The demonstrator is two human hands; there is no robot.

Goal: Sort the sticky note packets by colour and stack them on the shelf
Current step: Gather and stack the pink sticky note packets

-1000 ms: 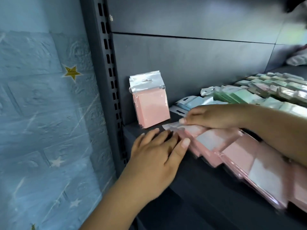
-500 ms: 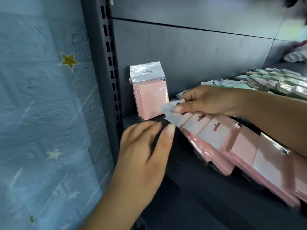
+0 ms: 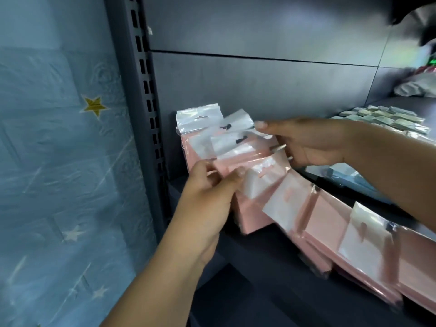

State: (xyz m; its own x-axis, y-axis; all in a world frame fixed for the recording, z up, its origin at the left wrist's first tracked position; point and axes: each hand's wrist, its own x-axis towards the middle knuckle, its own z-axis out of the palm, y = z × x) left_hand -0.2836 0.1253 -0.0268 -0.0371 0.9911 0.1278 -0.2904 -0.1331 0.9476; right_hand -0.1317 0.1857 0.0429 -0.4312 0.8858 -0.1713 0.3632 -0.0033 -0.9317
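A row of pink sticky note packets point(image 3: 330, 223) in clear bags with white hang tabs lies fanned along the dark shelf point(image 3: 271, 291). Its left end is raised and tipped up against one pink packet point(image 3: 188, 147) standing at the shelf's back left corner. My left hand point(image 3: 212, 192) pinches the front of the raised packets between thumb and fingers. My right hand point(image 3: 306, 140) grips them from behind, fingertips on the white tabs. Green packets point(image 3: 387, 119) lie further right on the shelf, and blue ones point(image 3: 349, 175) show under my right forearm.
A slotted grey upright point(image 3: 146, 114) bounds the shelf on the left, next to a blue wall with star stickers point(image 3: 47, 161). A dark back panel point(image 3: 259, 86) stands behind the packets. Crumpled plastic point(image 3: 415, 83) sits at the far right.
Both hands have lifted the left end of the pink row off the shelf and swung it up toward the standing pink packet. My left hand went from lying open to pinching the packets.
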